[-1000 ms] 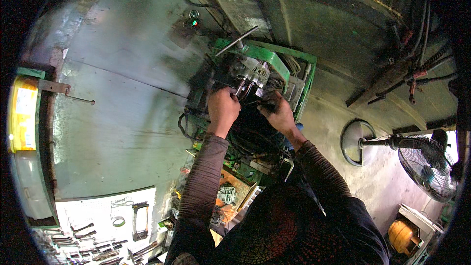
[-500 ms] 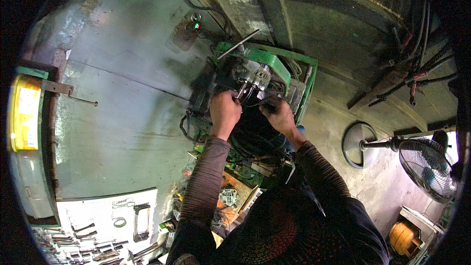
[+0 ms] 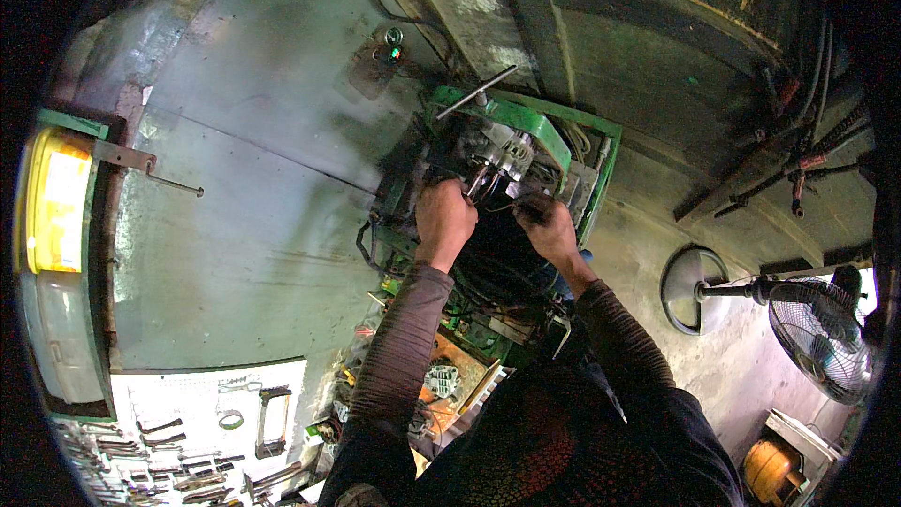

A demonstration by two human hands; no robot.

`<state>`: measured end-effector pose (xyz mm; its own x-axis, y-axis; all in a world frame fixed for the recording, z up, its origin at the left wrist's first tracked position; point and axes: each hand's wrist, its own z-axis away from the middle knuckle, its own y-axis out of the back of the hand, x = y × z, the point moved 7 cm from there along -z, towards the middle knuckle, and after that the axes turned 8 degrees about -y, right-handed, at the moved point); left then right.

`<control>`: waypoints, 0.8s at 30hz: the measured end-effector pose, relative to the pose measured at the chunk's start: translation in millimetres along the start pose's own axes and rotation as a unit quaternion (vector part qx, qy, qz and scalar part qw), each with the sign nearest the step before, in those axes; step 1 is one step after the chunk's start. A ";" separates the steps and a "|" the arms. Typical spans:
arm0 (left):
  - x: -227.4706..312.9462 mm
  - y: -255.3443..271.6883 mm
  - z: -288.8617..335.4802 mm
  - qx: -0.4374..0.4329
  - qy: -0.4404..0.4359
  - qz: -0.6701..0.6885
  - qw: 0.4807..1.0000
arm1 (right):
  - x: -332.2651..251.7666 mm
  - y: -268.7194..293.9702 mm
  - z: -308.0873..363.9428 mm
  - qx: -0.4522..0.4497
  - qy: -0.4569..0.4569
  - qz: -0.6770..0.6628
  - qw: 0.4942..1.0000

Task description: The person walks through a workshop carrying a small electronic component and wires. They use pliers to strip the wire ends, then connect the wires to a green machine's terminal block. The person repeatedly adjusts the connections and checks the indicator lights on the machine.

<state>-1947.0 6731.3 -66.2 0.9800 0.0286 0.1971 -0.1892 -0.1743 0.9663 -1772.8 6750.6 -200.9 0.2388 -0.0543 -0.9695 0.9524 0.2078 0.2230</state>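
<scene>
Both hands work at a green-framed machine [image 3: 540, 122] with a metal cross-bar handle [image 3: 477, 92] on top. A bright metal block with rounded ridges [image 3: 508, 152] sits inside its frame. My left hand [image 3: 446, 221] is closed just below the block, its fingertips at a thin shiny metal rod [image 3: 478, 178]. To its right, my right hand [image 3: 552, 230] is closed with bent fingers at dark, thin wire-like strands. What its fingertips pinch is too dark to make out. Below the block, between the hands, the machine's inside lies in deep shadow.
Grey-green sheet metal [image 3: 244, 225] spans the left. A hooked metal rod [image 3: 174, 185] sticks out beside a yellow container [image 3: 56, 202]. At lower left, tools hang on a white pegboard [image 3: 206, 404]. A fan [image 3: 817, 338] stands at right, above an orange rounded object [image 3: 771, 469].
The whole view has shifted slightly, so everything sits a little farther right. Both hands keep nearly the same place at the machine.
</scene>
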 end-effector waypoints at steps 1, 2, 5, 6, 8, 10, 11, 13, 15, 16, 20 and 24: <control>-0.7 0.1 -0.5 -0.005 0.005 -0.005 1.000 | 1.3 0.3 -0.9 -0.001 -0.009 -0.006 1.000; -1.3 -0.5 -0.8 -0.012 0.008 -0.001 1.000 | 2.8 -0.2 -1.0 -0.006 -0.021 -0.008 1.000; -3.1 -1.9 -1.3 -0.024 0.020 0.001 1.000 | -2.6 0.9 0.5 -0.003 -0.002 -0.023 1.000; -3.6 -2.0 -1.4 -0.024 0.023 -0.001 0.999 | -4.1 1.3 1.0 0.000 0.001 -0.026 1.000; -3.5 -1.9 -0.9 -0.020 0.024 -0.004 1.000 | -6.6 2.1 2.9 0.007 0.006 -0.029 1.000; -2.1 -0.6 -0.5 -0.006 0.015 -0.008 1.000 | -10.3 4.2 4.6 0.024 0.024 -0.016 0.999; -1.9 -0.5 -0.5 -0.005 0.014 -0.005 1.000 | -12.0 5.4 5.2 0.032 0.033 -0.009 0.999; -1.2 1.4 0.0 0.007 0.006 -0.002 1.000 | -13.2 5.1 5.7 0.025 0.035 -0.003 0.999; -0.2 2.1 -0.4 0.007 -0.007 0.001 1.000 | -13.8 5.4 5.3 0.021 0.034 0.001 0.999; 0.1 3.1 -0.7 0.011 -0.012 0.000 1.000 | -13.9 5.7 4.9 0.020 0.032 0.001 0.999; 0.6 4.4 -0.4 0.008 -0.016 0.004 1.000 | -13.6 6.0 4.0 0.010 0.017 -0.014 1.000; 3.5 7.0 1.6 0.008 -0.018 0.009 1.000 | -17.7 8.3 6.3 0.023 0.039 -0.005 0.999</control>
<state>-1944.8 6728.6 -59.0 0.9779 -0.0098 0.2088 -0.2068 -0.1899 0.9598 -1767.9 6747.1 -181.2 0.2149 0.0214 -0.9764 0.9628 0.1629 0.2155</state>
